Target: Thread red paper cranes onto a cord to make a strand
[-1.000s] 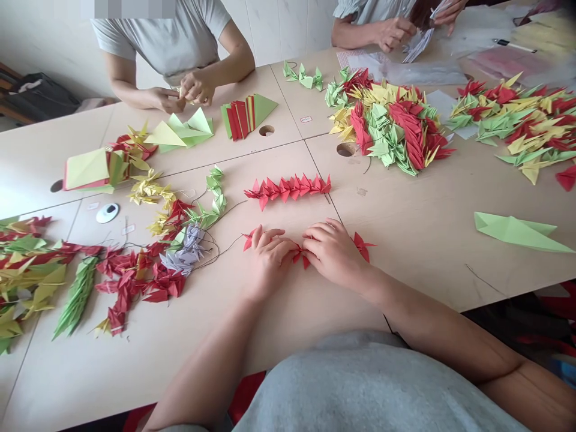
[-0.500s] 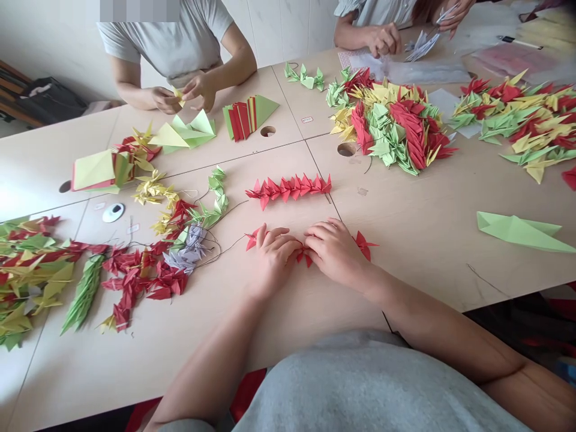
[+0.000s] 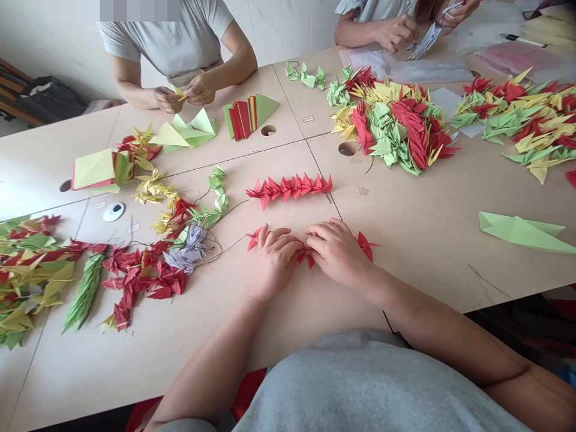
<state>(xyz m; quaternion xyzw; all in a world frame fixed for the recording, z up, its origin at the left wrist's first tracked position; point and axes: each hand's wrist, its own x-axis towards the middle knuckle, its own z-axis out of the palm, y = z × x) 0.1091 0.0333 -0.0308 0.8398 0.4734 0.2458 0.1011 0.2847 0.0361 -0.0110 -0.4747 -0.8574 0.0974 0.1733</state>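
My left hand (image 3: 275, 258) and my right hand (image 3: 338, 250) lie side by side on the pale table (image 3: 418, 228), fingers curled and pinched over a row of small red paper cranes (image 3: 307, 257). Red tips of that row stick out left of my left hand and right of my right hand. A dark thread (image 3: 225, 247) runs from under my left hand toward the left. Just beyond my hands lies a strung row of red cranes (image 3: 290, 187).
Strands of red, yellow, green and lilac cranes (image 3: 148, 264) lie at the left. A big heap of loose cranes (image 3: 391, 126) sits at the back right, another (image 3: 522, 120) further right. A green folded sheet (image 3: 522, 231) lies right. Two other people fold paper across the table.
My hands have stayed almost in place on the red cranes. The view has shifted slightly. The people opposite have moved their hands a little.
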